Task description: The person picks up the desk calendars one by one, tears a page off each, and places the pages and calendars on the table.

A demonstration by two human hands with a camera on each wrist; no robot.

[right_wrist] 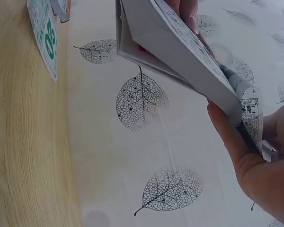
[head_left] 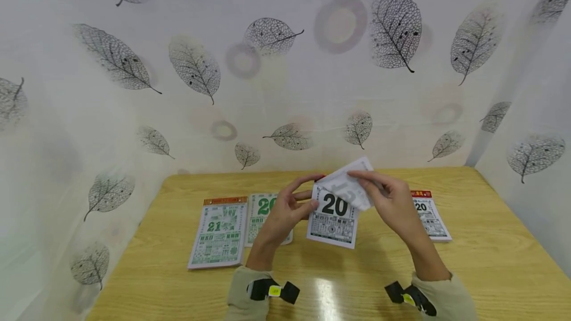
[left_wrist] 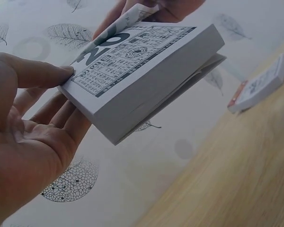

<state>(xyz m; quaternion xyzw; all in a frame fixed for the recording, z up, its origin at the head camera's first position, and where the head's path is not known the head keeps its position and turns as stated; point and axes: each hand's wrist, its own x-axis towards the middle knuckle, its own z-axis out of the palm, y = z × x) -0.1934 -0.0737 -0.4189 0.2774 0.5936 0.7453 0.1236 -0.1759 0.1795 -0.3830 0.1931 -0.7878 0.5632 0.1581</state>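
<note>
A thick tear-off calendar (head_left: 332,229) with a large black 20 is held up over the table. My left hand (head_left: 285,212) grips its left side, the thumb on the front page and the fingers underneath, as the left wrist view shows. My right hand (head_left: 388,199) pinches the top page (head_left: 345,182), which is folded back diagonally across the upper right of the calendar. In the right wrist view the curled page (right_wrist: 251,111) shows printed text beside the right hand's fingers. A bit of red binding shows at the calendar's top.
On the wooden table (head_left: 156,241), a calendar with a green 21 (head_left: 218,234) lies at the left, beside a green-printed sheet (head_left: 258,207) partly hidden by the left hand. A smaller red-topped calendar (head_left: 430,217) lies at the right. Leaf-patterned cloth (head_left: 290,88) hangs behind.
</note>
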